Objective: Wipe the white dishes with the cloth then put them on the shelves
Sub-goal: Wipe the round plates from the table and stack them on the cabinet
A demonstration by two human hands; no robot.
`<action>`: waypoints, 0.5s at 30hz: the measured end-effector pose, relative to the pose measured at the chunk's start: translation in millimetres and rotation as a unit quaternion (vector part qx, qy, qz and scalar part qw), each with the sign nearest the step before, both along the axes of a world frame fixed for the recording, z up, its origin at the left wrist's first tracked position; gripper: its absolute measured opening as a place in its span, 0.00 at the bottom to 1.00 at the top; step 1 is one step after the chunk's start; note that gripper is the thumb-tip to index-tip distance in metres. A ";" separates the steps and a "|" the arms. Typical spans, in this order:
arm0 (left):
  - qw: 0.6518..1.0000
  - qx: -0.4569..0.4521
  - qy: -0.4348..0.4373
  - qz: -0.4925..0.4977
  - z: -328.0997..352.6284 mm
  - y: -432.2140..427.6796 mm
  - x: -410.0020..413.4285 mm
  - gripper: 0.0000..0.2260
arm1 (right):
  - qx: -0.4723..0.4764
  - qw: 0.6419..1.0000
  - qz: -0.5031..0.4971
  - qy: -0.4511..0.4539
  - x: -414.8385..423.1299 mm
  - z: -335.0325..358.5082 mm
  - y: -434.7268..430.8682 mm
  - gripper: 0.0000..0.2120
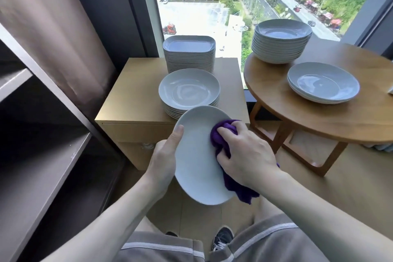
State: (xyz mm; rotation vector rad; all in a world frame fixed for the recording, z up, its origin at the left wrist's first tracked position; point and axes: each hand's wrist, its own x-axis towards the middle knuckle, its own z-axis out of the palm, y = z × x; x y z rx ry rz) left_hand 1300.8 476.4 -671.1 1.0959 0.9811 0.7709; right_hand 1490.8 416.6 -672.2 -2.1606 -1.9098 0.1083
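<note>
**Q:** What surrounds the person?

**A:** Grey shelves [49,168] run down the left edge. A round wooden table [331,121] fills the right, and a low wooden cabinet [131,91] stands between them against the window. A strip of floor lies open between the cabinet and the table.

**Q:** Where are the dishes?

**A:** On the cabinet, a square stack [190,57] stands behind a round stack [189,91], both close to its right edge. On the table are a tall bowl stack [280,42] (right at the rim) and a short pile [323,85].

**Q:** And the hands?

**A:** A white plate [195,159] is held tilted in the air in front of the cabinet, above the person's legs. The left hand [163,155] grips its left rim, thumb lying on the face. The right hand [244,151] presses a bunched purple cloth [221,134] against the plate's right side, fingers curled round it.
</note>
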 end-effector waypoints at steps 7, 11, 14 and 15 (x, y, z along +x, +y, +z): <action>0.998 0.000 0.023 0.065 6.1 13.2 -12.7 0.23 | -0.069 0.992 0.103 0.004 -16.0 -7.7 -11.1 0.15; 0.996 -0.005 0.052 0.076 2.4 15.1 -10.8 0.26 | -0.109 0.973 0.193 0.066 -24.5 -2.9 -17.6 0.17; 0.996 -0.013 0.069 0.056 -0.6 11.2 -7.4 0.29 | -0.114 0.956 0.242 0.123 -36.4 -0.8 -24.1 0.20; 0.996 -0.013 0.070 0.046 -1.4 8.4 -5.0 0.31 | -0.103 0.953 0.245 0.148 -39.3 0.7 -24.9 0.21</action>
